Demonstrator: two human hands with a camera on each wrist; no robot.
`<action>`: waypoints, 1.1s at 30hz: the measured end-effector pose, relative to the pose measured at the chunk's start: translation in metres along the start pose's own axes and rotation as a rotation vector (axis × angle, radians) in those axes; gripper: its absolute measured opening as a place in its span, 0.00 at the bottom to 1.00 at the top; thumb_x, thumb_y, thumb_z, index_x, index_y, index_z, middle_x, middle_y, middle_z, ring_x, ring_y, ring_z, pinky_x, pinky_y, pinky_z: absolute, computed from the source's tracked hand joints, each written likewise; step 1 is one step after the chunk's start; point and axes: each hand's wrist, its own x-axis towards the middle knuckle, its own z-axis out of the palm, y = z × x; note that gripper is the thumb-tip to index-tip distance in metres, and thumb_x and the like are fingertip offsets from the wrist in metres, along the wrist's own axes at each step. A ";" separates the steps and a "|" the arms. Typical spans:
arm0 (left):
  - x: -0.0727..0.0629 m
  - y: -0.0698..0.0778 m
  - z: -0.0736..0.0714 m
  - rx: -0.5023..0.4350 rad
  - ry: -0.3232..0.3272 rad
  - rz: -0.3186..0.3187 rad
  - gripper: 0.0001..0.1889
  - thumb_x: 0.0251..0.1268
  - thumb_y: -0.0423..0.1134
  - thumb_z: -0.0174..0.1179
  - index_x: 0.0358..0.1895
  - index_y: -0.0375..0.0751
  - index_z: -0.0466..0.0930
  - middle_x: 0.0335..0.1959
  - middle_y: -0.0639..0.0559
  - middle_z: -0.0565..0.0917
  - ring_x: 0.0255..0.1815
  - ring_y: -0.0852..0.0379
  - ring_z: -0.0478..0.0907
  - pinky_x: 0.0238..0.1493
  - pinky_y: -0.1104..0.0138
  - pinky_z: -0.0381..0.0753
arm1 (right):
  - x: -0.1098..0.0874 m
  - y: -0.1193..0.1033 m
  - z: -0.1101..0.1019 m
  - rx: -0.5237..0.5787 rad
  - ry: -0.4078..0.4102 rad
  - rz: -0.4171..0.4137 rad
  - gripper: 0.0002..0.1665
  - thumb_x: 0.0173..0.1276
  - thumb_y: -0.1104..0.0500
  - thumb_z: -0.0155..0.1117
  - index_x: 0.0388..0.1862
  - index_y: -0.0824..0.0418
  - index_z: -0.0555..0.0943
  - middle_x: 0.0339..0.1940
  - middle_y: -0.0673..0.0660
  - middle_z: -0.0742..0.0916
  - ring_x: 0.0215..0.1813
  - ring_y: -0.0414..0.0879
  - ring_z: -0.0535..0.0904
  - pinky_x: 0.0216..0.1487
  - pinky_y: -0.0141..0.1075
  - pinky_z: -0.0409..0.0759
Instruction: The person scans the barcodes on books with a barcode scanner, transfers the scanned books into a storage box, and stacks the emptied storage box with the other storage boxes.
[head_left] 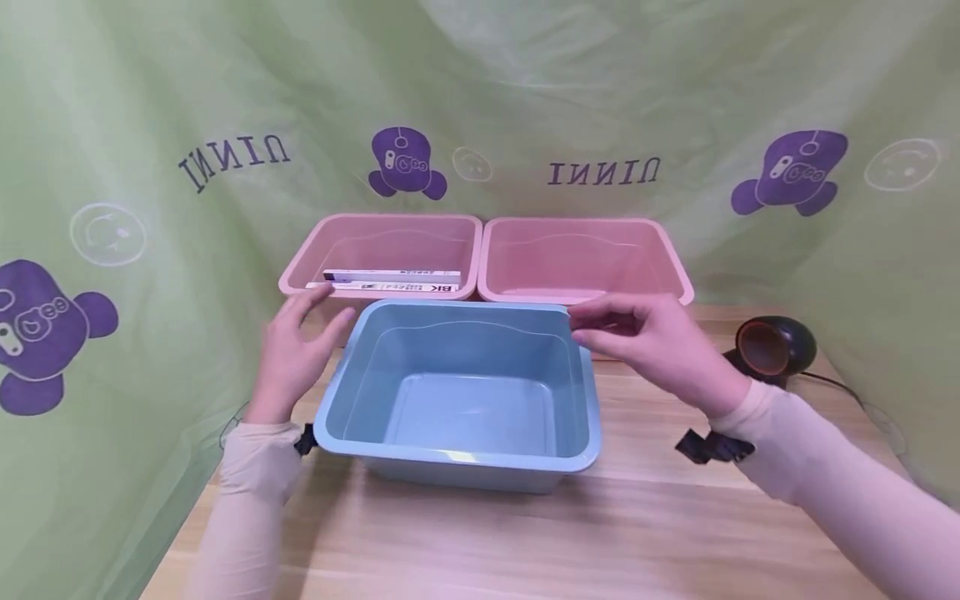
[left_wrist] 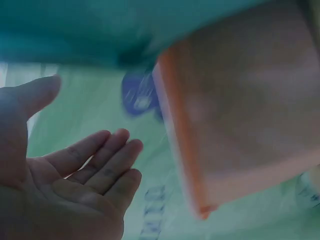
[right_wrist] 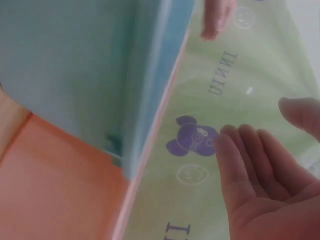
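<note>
A light blue plastic basin (head_left: 480,408) sits in the middle of the wooden table, with nothing inside. Left of its rim is my left hand (head_left: 288,358), thumb and fingers spread and holding nothing. The left wrist view shows that palm (left_wrist: 75,200) facing up, fingers nearly straight, apart from the basin. My right hand (head_left: 656,346) is at the basin's far right corner, fingertips close to the rim. In the right wrist view, the right hand (right_wrist: 265,175) has extended fingers and a separated thumb, with a gap between it and the blue wall (right_wrist: 65,60).
Two pink bins (head_left: 480,250) stand side by side behind the basin. White flat boxes (head_left: 390,279) with print lie in the left one. A small black device with a round orange-brown opening (head_left: 772,346) and a cable stands at right. Green printed curtain (head_left: 517,100) surrounds the table (head_left: 675,533).
</note>
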 end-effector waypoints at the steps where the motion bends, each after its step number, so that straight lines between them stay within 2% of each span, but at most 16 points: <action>1: -0.005 -0.001 -0.001 0.014 -0.037 0.006 0.31 0.79 0.47 0.73 0.78 0.38 0.80 0.77 0.36 0.82 0.81 0.33 0.76 0.83 0.36 0.74 | -0.007 0.003 0.001 0.033 0.001 0.011 0.21 0.77 0.59 0.79 0.66 0.63 0.90 0.60 0.63 0.95 0.52 0.33 0.92 0.54 0.26 0.92; 3: -0.016 -0.001 -0.002 0.035 -0.105 0.008 0.31 0.80 0.48 0.71 0.78 0.38 0.79 0.77 0.37 0.82 0.81 0.34 0.77 0.81 0.36 0.76 | -0.022 0.009 0.004 0.078 0.015 0.030 0.22 0.77 0.59 0.78 0.67 0.64 0.89 0.62 0.65 0.93 0.54 0.32 0.92 0.56 0.27 0.93; 5: -0.027 -0.003 -0.007 0.032 -0.149 -0.002 0.31 0.81 0.49 0.70 0.79 0.38 0.79 0.77 0.38 0.83 0.80 0.35 0.77 0.81 0.41 0.76 | -0.033 0.015 0.009 0.111 0.037 0.037 0.23 0.77 0.60 0.79 0.68 0.65 0.88 0.64 0.66 0.93 0.56 0.31 0.92 0.58 0.27 0.93; 7: -0.039 -0.003 -0.013 0.024 -0.184 -0.018 0.30 0.82 0.49 0.70 0.79 0.39 0.79 0.77 0.41 0.83 0.81 0.38 0.77 0.82 0.54 0.76 | -0.043 0.021 0.015 0.131 0.061 0.037 0.26 0.77 0.60 0.79 0.70 0.65 0.86 0.66 0.66 0.91 0.59 0.30 0.91 0.59 0.26 0.92; 10: -0.056 0.000 -0.021 0.013 -0.232 -0.034 0.30 0.82 0.48 0.69 0.81 0.42 0.78 0.78 0.43 0.82 0.82 0.40 0.75 0.77 0.75 0.68 | -0.059 0.032 0.024 0.150 0.079 0.036 0.32 0.77 0.61 0.78 0.77 0.63 0.82 0.73 0.65 0.88 0.64 0.27 0.87 0.63 0.25 0.89; 12: -0.066 0.001 -0.025 0.011 -0.264 -0.035 0.32 0.82 0.47 0.69 0.83 0.44 0.76 0.79 0.43 0.81 0.83 0.40 0.74 0.72 0.84 0.64 | -0.070 0.038 0.030 0.157 0.083 0.043 0.38 0.77 0.60 0.79 0.82 0.60 0.77 0.78 0.64 0.84 0.68 0.24 0.84 0.65 0.23 0.87; 14: -0.076 -0.001 -0.026 -0.018 -0.293 -0.033 0.35 0.80 0.44 0.70 0.85 0.43 0.72 0.81 0.40 0.79 0.83 0.38 0.72 0.71 0.88 0.61 | -0.079 0.044 0.038 0.172 0.087 0.045 0.43 0.76 0.61 0.79 0.86 0.58 0.72 0.83 0.63 0.79 0.71 0.22 0.80 0.69 0.20 0.84; 16: -0.084 -0.003 -0.026 -0.061 -0.325 -0.034 0.39 0.78 0.41 0.70 0.88 0.41 0.67 0.83 0.36 0.76 0.84 0.36 0.71 0.70 0.91 0.60 | -0.088 0.050 0.048 0.196 0.101 0.016 0.49 0.74 0.64 0.80 0.89 0.56 0.68 0.86 0.63 0.76 0.74 0.23 0.78 0.72 0.19 0.80; 17: -0.087 -0.004 -0.025 -0.089 -0.337 -0.038 0.42 0.76 0.39 0.71 0.89 0.41 0.64 0.83 0.35 0.75 0.84 0.39 0.71 0.70 0.92 0.59 | -0.092 0.053 0.053 0.207 0.108 0.001 0.51 0.73 0.65 0.80 0.90 0.55 0.65 0.86 0.64 0.74 0.75 0.23 0.77 0.73 0.18 0.79; 20: -0.100 -0.006 -0.024 -0.168 -0.364 -0.056 0.50 0.68 0.36 0.74 0.91 0.41 0.57 0.87 0.33 0.70 0.83 0.60 0.71 0.72 0.92 0.60 | -0.101 0.059 0.070 0.238 0.128 -0.033 0.59 0.69 0.69 0.81 0.92 0.51 0.61 0.86 0.63 0.72 0.78 0.25 0.75 0.76 0.17 0.75; 23: -0.109 -0.006 -0.023 -0.212 -0.376 -0.069 0.57 0.62 0.34 0.79 0.93 0.45 0.54 0.90 0.36 0.66 0.78 0.81 0.66 0.74 0.91 0.63 | -0.106 0.061 0.084 0.264 0.145 -0.009 0.64 0.66 0.69 0.84 0.93 0.48 0.59 0.86 0.61 0.72 0.78 0.26 0.75 0.75 0.17 0.76; 24: -0.112 -0.006 -0.022 -0.219 -0.379 -0.069 0.59 0.60 0.33 0.80 0.93 0.47 0.53 0.90 0.37 0.65 0.77 0.83 0.64 0.74 0.91 0.63 | -0.107 0.061 0.088 0.274 0.150 0.001 0.65 0.65 0.69 0.85 0.93 0.49 0.59 0.87 0.60 0.72 0.78 0.28 0.75 0.75 0.17 0.76; 29: -0.119 -0.005 -0.019 -0.264 -0.376 -0.079 0.63 0.57 0.31 0.85 0.93 0.58 0.54 0.91 0.41 0.63 0.81 0.80 0.64 0.77 0.90 0.61 | -0.107 0.058 0.102 0.322 0.178 0.044 0.68 0.63 0.69 0.86 0.94 0.50 0.57 0.89 0.58 0.69 0.80 0.34 0.75 0.73 0.18 0.79; 33: -0.125 -0.004 -0.018 -0.328 -0.339 -0.079 0.61 0.57 0.25 0.83 0.92 0.52 0.57 0.90 0.38 0.65 0.82 0.79 0.66 0.81 0.89 0.60 | -0.104 0.058 0.109 0.349 0.196 0.047 0.68 0.63 0.70 0.85 0.94 0.52 0.56 0.91 0.60 0.66 0.83 0.33 0.71 0.75 0.17 0.76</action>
